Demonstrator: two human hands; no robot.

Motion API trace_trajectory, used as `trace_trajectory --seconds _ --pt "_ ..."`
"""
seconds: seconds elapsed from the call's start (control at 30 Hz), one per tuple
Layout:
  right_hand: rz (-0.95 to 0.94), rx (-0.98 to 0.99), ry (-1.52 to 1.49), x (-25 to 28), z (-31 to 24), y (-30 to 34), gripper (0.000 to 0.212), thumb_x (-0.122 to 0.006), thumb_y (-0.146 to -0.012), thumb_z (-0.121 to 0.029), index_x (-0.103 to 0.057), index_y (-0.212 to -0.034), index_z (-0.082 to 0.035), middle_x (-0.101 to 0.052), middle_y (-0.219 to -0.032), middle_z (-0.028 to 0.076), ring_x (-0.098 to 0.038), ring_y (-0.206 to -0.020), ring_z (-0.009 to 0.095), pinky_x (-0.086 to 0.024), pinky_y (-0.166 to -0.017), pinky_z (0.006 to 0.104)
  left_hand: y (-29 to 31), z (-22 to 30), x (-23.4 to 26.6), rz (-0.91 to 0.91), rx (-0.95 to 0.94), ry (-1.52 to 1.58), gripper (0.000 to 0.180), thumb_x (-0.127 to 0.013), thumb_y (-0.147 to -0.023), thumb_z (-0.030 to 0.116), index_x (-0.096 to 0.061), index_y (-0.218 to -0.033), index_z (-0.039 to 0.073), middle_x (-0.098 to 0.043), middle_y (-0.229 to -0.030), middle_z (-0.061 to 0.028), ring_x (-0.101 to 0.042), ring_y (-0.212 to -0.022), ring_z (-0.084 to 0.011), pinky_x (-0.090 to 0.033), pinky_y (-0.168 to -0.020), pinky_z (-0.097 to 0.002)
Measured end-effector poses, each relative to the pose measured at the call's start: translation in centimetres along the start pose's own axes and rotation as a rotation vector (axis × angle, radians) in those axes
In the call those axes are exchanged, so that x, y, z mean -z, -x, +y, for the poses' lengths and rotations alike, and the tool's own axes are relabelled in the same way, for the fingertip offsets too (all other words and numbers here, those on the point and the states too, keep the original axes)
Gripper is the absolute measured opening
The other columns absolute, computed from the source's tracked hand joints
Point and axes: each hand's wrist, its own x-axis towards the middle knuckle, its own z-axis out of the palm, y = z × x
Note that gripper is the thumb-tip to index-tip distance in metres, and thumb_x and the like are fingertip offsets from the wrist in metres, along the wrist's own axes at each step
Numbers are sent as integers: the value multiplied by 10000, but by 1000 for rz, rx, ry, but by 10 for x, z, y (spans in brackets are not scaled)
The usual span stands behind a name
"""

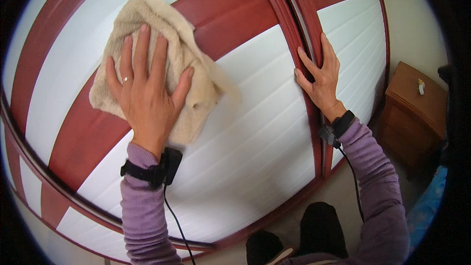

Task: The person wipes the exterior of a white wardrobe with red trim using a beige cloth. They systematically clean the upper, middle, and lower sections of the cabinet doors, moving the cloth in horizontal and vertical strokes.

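My left hand (147,91) lies flat on a beige cloth (194,54) with its fingers spread. It presses the cloth against the red and white panelled door (245,103) of a wardrobe. The cloth's right corner is blurred by motion. A ring shows on one finger. To the right, my right hand (323,79) rests at the red vertical edge (306,93) where two door panels meet. Its fingers are stretched out and the thumb stands apart, with nothing held. Both wrists wear black straps with small devices and cables.
A brown wooden nightstand (412,118) stands to the right, with a small white and yellow item (421,87) on top. Blue fabric (429,206) shows at the lower right. My dark-clad legs (321,228) are below, near the wardrobe's bottom edge. A pale wall (407,19) rises behind the nightstand.
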Motion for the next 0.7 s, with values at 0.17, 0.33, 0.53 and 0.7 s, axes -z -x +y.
trace_trajectory --seconds 0.17,0.33,0.53,0.7 --pt "4 30 -24 0 -2 0 589 -756 -707 -111 -684 -1284 -203 -292 -1586 224 -371 -1395 403 -327 -1090 492 -32 -1 -12 52 -46 17 581 -702 -859 471 -605 -1352 180 -481 -1499 -46 -385 -1409 -282 -194 -1184 -540" --pt "-25 31 -16 -1 -3 4 618 -728 -694 -73 -674 -1296 -200 -291 -1587 219 -376 -1391 406 -333 -1085 495 -32 -1 -18 61 -49 49 590 -712 -849 457 -600 -1360 183 -482 -1497 -45 -396 -1400 -288 -198 -1182 -544" --pt "-44 43 -16 -2 -1 2 628 -714 -692 -39 -667 -1301 -182 -286 -1587 215 -362 -1403 408 -330 -1094 498 -38 21 -33 52 -44 100 592 -707 -859 454 -585 -1368 176 -458 -1519 -54 -377 -1421 -296 -203 -1174 -574" --pt "-49 53 27 0 5 -1 628 -699 -697 -53 -667 -1315 -165 -347 -1564 234 -402 -1397 396 -346 -1109 488 -41 64 -51 -3 -132 255 628 -726 -817 458 -586 -1363 180 -460 -1503 -55 -375 -1413 -285 -217 -1175 -597"
